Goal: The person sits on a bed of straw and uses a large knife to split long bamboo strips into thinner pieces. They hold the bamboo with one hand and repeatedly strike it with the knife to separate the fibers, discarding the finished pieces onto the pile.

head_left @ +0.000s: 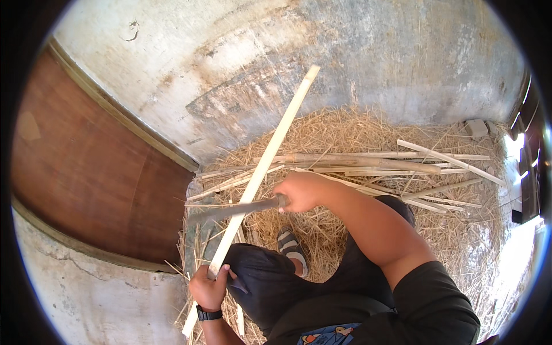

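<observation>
My left hand point(209, 287) is closed around the lower part of a long, pale split bamboo strip point(278, 141). The strip slants up and away to the right, its far end in front of the wall. In my right hand point(299, 192) is the handle of a machete, fingers wrapped round it. Its dark blade point(215, 214) points left and crosses the strip well above my left hand. Motion smears the blade, so I cannot tell whether its edge touches the strip.
Dry straw point(345, 123) covers the ground. Several bamboo poles and strips point(368, 161) lie on it beyond my knees. A stained wall point(391, 69) rises behind, with a brown wooden door panel point(98, 167) at left. A small block point(476, 127) sits at the far right. My sandalled foot point(293, 250) is below.
</observation>
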Available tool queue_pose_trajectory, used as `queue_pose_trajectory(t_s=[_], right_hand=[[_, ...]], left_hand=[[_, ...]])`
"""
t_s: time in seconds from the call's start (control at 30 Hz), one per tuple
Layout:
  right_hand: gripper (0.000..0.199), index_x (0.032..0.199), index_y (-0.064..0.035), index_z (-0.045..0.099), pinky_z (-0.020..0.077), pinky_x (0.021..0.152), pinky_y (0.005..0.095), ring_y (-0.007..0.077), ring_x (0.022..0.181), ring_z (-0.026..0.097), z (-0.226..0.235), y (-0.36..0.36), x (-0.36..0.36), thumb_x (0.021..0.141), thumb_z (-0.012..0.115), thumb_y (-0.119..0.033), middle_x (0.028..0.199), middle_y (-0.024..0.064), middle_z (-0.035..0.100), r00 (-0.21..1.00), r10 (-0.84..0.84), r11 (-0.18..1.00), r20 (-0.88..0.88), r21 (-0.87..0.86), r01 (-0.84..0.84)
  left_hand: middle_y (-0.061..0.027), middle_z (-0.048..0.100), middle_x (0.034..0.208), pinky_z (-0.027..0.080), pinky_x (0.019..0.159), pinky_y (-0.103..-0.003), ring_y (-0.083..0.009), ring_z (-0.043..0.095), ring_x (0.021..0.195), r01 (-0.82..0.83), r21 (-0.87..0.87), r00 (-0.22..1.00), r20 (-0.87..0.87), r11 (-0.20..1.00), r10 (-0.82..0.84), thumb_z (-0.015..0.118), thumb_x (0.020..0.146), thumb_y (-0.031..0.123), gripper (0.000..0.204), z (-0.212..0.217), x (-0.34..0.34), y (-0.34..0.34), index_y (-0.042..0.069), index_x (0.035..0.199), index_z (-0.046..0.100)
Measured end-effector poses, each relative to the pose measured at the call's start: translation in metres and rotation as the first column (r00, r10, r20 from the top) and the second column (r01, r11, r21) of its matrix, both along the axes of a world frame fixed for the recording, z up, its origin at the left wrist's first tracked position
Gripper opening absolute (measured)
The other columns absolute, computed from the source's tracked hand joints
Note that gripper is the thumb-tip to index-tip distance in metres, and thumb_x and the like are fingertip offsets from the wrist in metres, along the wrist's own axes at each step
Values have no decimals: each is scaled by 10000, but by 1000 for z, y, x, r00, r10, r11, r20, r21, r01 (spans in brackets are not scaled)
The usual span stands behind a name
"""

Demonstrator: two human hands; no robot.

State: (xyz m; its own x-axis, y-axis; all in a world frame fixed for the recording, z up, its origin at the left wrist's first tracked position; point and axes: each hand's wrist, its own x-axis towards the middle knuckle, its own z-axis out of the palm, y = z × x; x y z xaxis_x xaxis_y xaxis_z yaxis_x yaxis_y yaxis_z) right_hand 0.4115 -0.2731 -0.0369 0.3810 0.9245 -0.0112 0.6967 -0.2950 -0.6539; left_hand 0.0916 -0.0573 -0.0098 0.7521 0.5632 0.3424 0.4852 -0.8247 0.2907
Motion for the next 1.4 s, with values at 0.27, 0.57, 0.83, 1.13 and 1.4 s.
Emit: queue_pose_trajectory(t_s=[0.27, 0.57, 0.83, 1.13, 1.4], right_hand=[[376, 1166, -66, 682, 546, 779, 424, 221, 857, 690, -3, -45, 61, 914, 738, -340, 842, 82, 709, 822, -523, 805, -226, 187, 563], [372, 1125, -57, 685, 541, 739, 400, 225, 840, 689, 14, -35, 28, 885, 756, -331, 926, 103, 721, 979, -204, 972, -29, 111, 206], [445, 1286, -89, 658, 556, 781, 430, 255, 869, 709, 21, -29, 24, 905, 754, -297, 983, 128, 739, 921, -295, 947, -255, 49, 317], [456, 1269, -52, 654, 562, 795, 414, 225, 863, 707, 3, -60, 71, 904, 745, -310, 958, 118, 747, 774, -574, 762, -267, 171, 624], [379, 1171, -55, 698, 551, 758, 422, 234, 858, 696, 29, -32, 16, 931, 716, -347, 924, 76, 732, 988, -142, 990, 62, 23, 141]], left_hand=[[-115, 520, 549, 391, 479, -372, -243, 473, 478, 17, 37, 996, 82, 999, -20, 905, 736, 325, 414, -6, -19, 21, -12, 818, 677], [-60, 480, 528, 356, 472, -338, -153, 383, 477, 9, -128, 994, 113, 992, 5, 904, 747, 280, 387, -7, -7, 13, -7, 786, 647], [-55, 459, 529, 349, 471, -333, -150, 387, 490, 44, -17, 994, 104, 999, -42, 894, 757, 278, 381, -2, -3, 5, -7, 796, 645], [-109, 585, 568, 430, 498, -328, -186, 521, 480, 38, -19, 996, 80, 999, -36, 904, 737, 280, 381, 6, 2, 1, -17, 829, 683], [-28, 528, 580, 392, 504, -308, -105, 440, 546, 71, -244, 996, 68, 967, -56, 874, 780, 216, 325, 17, 17, -13, -16, 826, 652]])
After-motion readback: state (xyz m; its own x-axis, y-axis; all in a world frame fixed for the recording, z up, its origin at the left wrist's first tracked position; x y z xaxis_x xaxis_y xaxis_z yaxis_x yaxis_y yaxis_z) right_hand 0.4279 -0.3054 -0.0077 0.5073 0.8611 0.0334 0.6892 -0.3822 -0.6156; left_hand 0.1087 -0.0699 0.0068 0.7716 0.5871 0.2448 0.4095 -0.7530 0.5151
